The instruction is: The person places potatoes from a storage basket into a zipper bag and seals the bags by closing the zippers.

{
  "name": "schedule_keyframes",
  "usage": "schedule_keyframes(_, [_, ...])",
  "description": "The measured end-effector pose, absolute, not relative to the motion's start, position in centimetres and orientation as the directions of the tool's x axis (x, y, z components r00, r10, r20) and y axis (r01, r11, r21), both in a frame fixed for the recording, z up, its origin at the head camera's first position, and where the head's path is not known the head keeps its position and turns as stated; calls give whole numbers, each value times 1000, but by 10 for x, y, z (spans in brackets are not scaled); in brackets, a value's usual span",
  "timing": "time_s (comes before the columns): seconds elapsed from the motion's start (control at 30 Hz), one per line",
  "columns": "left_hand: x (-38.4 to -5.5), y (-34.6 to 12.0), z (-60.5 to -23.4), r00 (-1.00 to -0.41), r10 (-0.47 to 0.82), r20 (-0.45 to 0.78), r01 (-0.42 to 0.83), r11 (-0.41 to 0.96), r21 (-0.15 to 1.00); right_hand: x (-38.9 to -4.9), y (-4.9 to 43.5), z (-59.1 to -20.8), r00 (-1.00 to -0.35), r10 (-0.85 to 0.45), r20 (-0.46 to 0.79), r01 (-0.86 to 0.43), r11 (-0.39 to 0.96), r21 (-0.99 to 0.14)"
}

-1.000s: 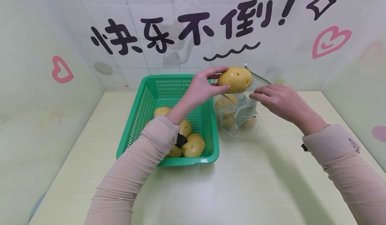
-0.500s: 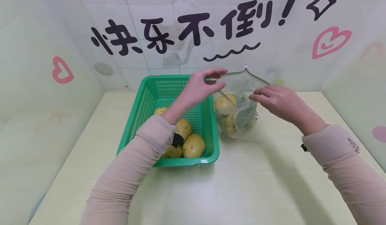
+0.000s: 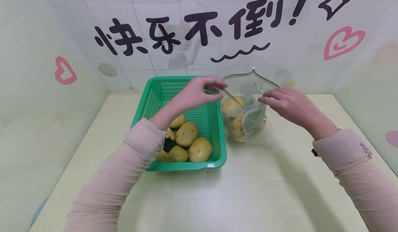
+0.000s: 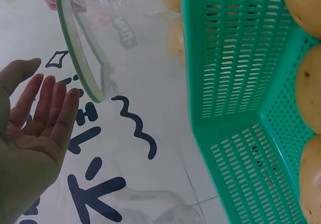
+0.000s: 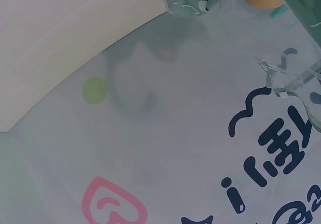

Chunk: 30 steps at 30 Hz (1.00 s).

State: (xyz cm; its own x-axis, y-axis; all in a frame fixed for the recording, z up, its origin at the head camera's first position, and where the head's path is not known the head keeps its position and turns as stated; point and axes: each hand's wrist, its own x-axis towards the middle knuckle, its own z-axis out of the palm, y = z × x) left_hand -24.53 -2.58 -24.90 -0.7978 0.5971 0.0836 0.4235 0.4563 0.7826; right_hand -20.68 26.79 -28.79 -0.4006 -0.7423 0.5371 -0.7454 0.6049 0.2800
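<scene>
My left hand [image 3: 203, 90] hovers over the right side of a green basket [image 3: 222, 142], fingers relaxed and holding nothing; in the left wrist view the palm and spread fingers face the bag's mouth. My right hand [image 3: 287, 102] pinches the right edge of a clear zip bag [image 3: 258, 81], whose mouth gapes at the top. Several potatoes [image 3: 231, 106] lie inside the bag, which stands just right of the basket. More potatoes [image 3: 200, 150] rest in the basket's near part, some hidden behind the left forearm. The right hand is outside the right wrist view.
Basket and bag stand on a pale wooden table [image 3: 248, 190]. Behind it rises a white wall covering [image 3: 295, 45] with large black characters and pink hearts. The basket's rim stands between its potatoes and the bag.
The potato in my left hand has been let go into the bag. That hand has then drawn back left over the basket, while the right hand keeps its hold on the bag.
</scene>
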Motion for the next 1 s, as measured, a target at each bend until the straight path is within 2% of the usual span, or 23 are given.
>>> schedule_keyframes(0.33, [-236,-38,-250,-742,671,18,476,507,718,-207,267,-287,-396,-748,533,-746,600,289])
schedule_keyframes(0.83, [-219,-59,-259,-726,681,-95,462,585,667,-207,267,-288,-393,-749,533,-750,597,285])
schedule_keyframes(1.0, [-216,-65,-265,-703,701,-119,479,591,649,-207,267,-288,-393,-749,534,-751,596,283])
